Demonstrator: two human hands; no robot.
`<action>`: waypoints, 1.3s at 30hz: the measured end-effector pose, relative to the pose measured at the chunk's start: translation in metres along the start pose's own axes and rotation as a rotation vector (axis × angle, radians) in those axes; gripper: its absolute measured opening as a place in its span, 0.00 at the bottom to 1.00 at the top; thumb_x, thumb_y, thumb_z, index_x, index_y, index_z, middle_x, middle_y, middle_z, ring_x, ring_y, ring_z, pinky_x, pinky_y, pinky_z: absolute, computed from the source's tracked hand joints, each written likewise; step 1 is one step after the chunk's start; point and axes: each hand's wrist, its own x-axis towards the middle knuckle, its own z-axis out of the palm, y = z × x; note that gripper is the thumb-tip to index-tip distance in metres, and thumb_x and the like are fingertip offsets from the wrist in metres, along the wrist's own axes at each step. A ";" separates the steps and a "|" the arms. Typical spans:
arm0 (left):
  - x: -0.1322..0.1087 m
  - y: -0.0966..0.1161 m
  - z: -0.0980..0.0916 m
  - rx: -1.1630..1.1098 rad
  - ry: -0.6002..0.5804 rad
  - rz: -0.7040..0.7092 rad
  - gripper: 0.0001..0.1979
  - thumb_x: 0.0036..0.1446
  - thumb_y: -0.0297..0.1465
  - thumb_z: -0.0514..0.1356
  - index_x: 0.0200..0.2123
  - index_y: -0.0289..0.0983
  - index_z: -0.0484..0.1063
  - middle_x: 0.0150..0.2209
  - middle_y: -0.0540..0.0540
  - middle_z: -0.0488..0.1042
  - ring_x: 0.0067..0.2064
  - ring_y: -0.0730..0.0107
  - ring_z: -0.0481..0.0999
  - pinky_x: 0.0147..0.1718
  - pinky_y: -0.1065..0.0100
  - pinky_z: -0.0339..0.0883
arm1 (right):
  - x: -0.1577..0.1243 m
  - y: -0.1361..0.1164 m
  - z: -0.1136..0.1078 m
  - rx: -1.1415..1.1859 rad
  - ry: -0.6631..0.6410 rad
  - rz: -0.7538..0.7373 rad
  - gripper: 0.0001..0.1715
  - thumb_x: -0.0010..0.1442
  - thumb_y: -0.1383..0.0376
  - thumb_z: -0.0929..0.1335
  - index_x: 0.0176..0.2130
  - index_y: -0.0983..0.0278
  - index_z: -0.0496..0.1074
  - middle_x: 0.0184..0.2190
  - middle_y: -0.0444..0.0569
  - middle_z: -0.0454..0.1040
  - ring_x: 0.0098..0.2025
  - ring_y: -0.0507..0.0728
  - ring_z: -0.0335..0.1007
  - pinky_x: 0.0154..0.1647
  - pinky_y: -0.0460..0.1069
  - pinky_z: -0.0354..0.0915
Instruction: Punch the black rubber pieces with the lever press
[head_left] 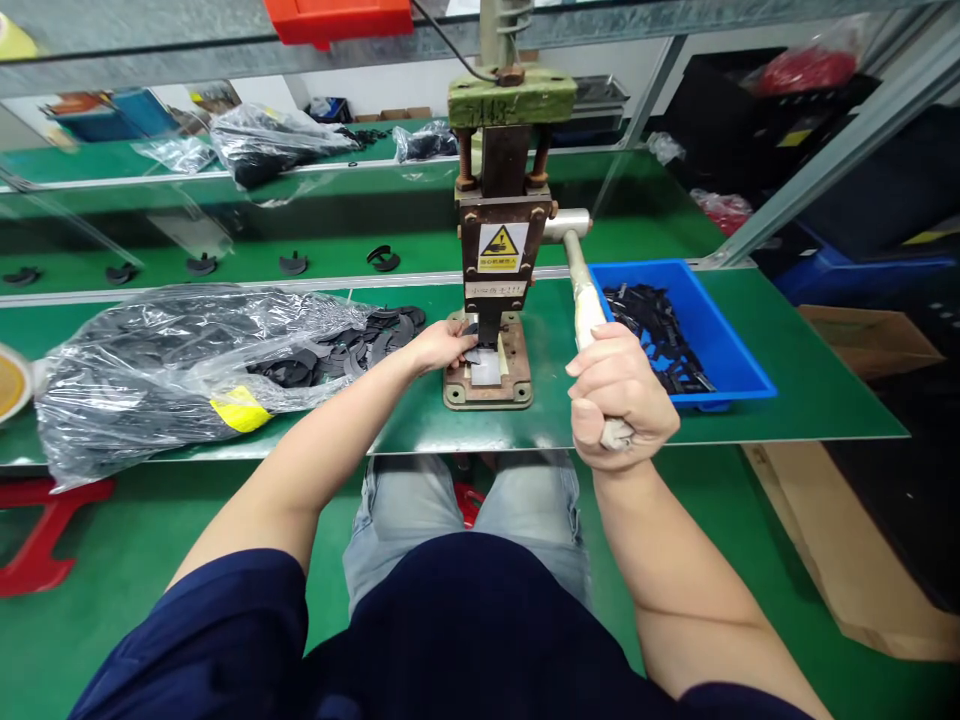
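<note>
The left hand (444, 346) has its thumb and fingers pinched on a small black piece (472, 355), which is at the left edge of the dark rectangular ram, just above the rusty brown metal base plate (519, 362) of the hand press (506, 215). The right hand (626, 395) is closed in a full fist around the lower end of the metal lever with pale wrapping (586, 300). To do this step well, I think the piece should sit flat and square, the left fingertips should stay outside the line of the ram, and the lever should be pulled evenly, without jerk. How exactly the piece sits is hidden by the fingers. The press looks heavy and worn, with a chipped green top block (512, 100) and a yellow warning sign (501, 248). At left, a glossy, wrinkled clear plastic bag (165, 335) lies open beside matt black curved pieces (382, 340). At right, a smooth blue plastic bin (727, 340) holds thin black parts (649, 320) in a loose heap. All rest on the smooth, slightly shiny green table (810, 395).
</note>
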 end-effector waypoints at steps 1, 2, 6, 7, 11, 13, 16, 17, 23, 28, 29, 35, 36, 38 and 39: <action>0.001 0.002 0.001 0.002 0.001 -0.007 0.17 0.62 0.39 0.72 0.30 0.38 0.71 0.20 0.53 0.71 0.18 0.77 0.68 0.19 0.74 0.58 | 0.000 0.000 0.000 -0.002 0.005 0.002 0.15 0.61 0.64 0.72 0.25 0.60 0.67 0.24 0.39 0.72 0.34 0.53 0.77 0.62 0.65 0.72; 0.003 0.003 0.002 -0.001 0.007 -0.015 0.16 0.61 0.39 0.73 0.31 0.38 0.71 0.20 0.53 0.70 0.18 0.77 0.67 0.18 0.73 0.58 | 0.000 0.000 0.001 -0.006 0.011 0.002 0.15 0.62 0.63 0.72 0.26 0.60 0.67 0.24 0.39 0.72 0.34 0.53 0.77 0.61 0.66 0.72; 0.002 0.007 0.008 -0.065 0.024 -0.059 0.15 0.58 0.39 0.75 0.33 0.38 0.75 0.19 0.52 0.70 0.17 0.74 0.67 0.19 0.71 0.57 | 0.000 0.001 0.000 -0.023 0.009 -0.007 0.15 0.62 0.63 0.72 0.26 0.59 0.67 0.23 0.39 0.72 0.33 0.54 0.78 0.60 0.66 0.73; 0.000 0.006 0.010 -0.086 0.028 -0.073 0.15 0.58 0.40 0.75 0.34 0.38 0.75 0.19 0.52 0.70 0.17 0.73 0.68 0.19 0.70 0.58 | 0.001 0.001 -0.001 -0.025 0.002 -0.015 0.14 0.62 0.63 0.71 0.26 0.59 0.67 0.23 0.39 0.72 0.33 0.54 0.77 0.59 0.66 0.74; -0.014 0.002 0.015 -0.160 0.044 -0.048 0.16 0.62 0.43 0.72 0.37 0.39 0.73 0.23 0.49 0.75 0.20 0.71 0.72 0.21 0.71 0.61 | 0.003 0.004 -0.003 -0.018 -0.024 -0.050 0.13 0.59 0.64 0.71 0.25 0.58 0.67 0.23 0.39 0.73 0.32 0.55 0.77 0.57 0.66 0.74; -0.022 -0.006 0.008 -0.203 -0.025 0.056 0.15 0.65 0.43 0.69 0.38 0.39 0.72 0.31 0.46 0.80 0.25 0.72 0.76 0.23 0.72 0.64 | 0.004 0.006 -0.003 -0.020 -0.027 -0.063 0.12 0.57 0.66 0.72 0.25 0.58 0.67 0.23 0.39 0.73 0.32 0.55 0.77 0.56 0.66 0.74; -0.033 -0.025 -0.025 -0.082 -0.005 0.216 0.12 0.66 0.41 0.66 0.42 0.39 0.75 0.41 0.43 0.82 0.35 0.68 0.80 0.32 0.69 0.70 | 0.005 0.007 -0.003 -0.018 -0.023 -0.076 0.11 0.56 0.67 0.72 0.25 0.58 0.67 0.23 0.39 0.73 0.32 0.55 0.77 0.56 0.66 0.74; -0.036 -0.033 -0.042 0.032 0.088 0.229 0.11 0.66 0.41 0.65 0.43 0.39 0.76 0.41 0.43 0.82 0.38 0.66 0.81 0.36 0.68 0.71 | 0.005 0.007 -0.003 -0.013 -0.021 -0.075 0.12 0.56 0.67 0.72 0.25 0.58 0.67 0.23 0.39 0.74 0.31 0.56 0.77 0.56 0.66 0.74; -0.050 -0.078 -0.132 0.656 0.418 -0.081 0.21 0.61 0.50 0.67 0.48 0.40 0.78 0.49 0.38 0.81 0.51 0.49 0.80 0.52 0.57 0.70 | 0.004 0.006 0.000 0.005 0.003 -0.062 0.13 0.57 0.67 0.72 0.25 0.59 0.67 0.24 0.40 0.74 0.32 0.55 0.77 0.56 0.66 0.74; -0.052 -0.093 -0.132 0.785 0.345 -0.099 0.35 0.53 0.60 0.69 0.53 0.40 0.79 0.58 0.32 0.73 0.56 0.42 0.78 0.55 0.54 0.70 | 0.004 0.007 0.001 0.005 0.019 -0.071 0.12 0.56 0.67 0.72 0.25 0.59 0.67 0.23 0.39 0.73 0.31 0.55 0.77 0.55 0.66 0.74; -0.050 -0.093 -0.128 0.778 0.339 -0.080 0.34 0.53 0.59 0.70 0.52 0.40 0.80 0.56 0.33 0.74 0.55 0.43 0.78 0.55 0.54 0.70 | 0.004 0.007 0.001 0.001 0.017 -0.069 0.12 0.55 0.67 0.72 0.25 0.59 0.67 0.23 0.39 0.73 0.31 0.55 0.77 0.56 0.67 0.74; -0.045 -0.084 -0.127 0.598 0.358 0.076 0.15 0.62 0.48 0.66 0.37 0.42 0.81 0.34 0.44 0.79 0.38 0.58 0.77 0.39 0.62 0.68 | 0.004 0.006 0.000 0.000 -0.010 -0.068 0.13 0.57 0.68 0.72 0.25 0.59 0.67 0.23 0.40 0.73 0.32 0.55 0.77 0.57 0.67 0.73; -0.048 -0.081 -0.128 0.558 0.377 0.076 0.15 0.62 0.47 0.65 0.36 0.42 0.81 0.31 0.45 0.78 0.35 0.59 0.76 0.36 0.62 0.67 | 0.004 0.006 0.000 -0.001 -0.006 -0.067 0.13 0.58 0.67 0.72 0.25 0.59 0.66 0.24 0.40 0.73 0.32 0.55 0.77 0.57 0.66 0.73; -0.055 -0.074 -0.128 0.447 0.416 0.067 0.15 0.62 0.47 0.66 0.40 0.42 0.83 0.27 0.48 0.75 0.30 0.62 0.74 0.32 0.63 0.64 | 0.004 0.006 0.001 -0.006 -0.002 -0.067 0.13 0.58 0.66 0.72 0.25 0.59 0.66 0.24 0.39 0.73 0.32 0.54 0.77 0.57 0.67 0.73; -0.058 -0.070 -0.126 0.361 0.421 0.065 0.16 0.61 0.47 0.67 0.43 0.42 0.83 0.26 0.49 0.75 0.29 0.64 0.74 0.30 0.64 0.64 | 0.004 0.006 0.001 -0.006 0.002 -0.072 0.13 0.58 0.66 0.72 0.25 0.59 0.66 0.24 0.39 0.73 0.32 0.54 0.77 0.57 0.66 0.73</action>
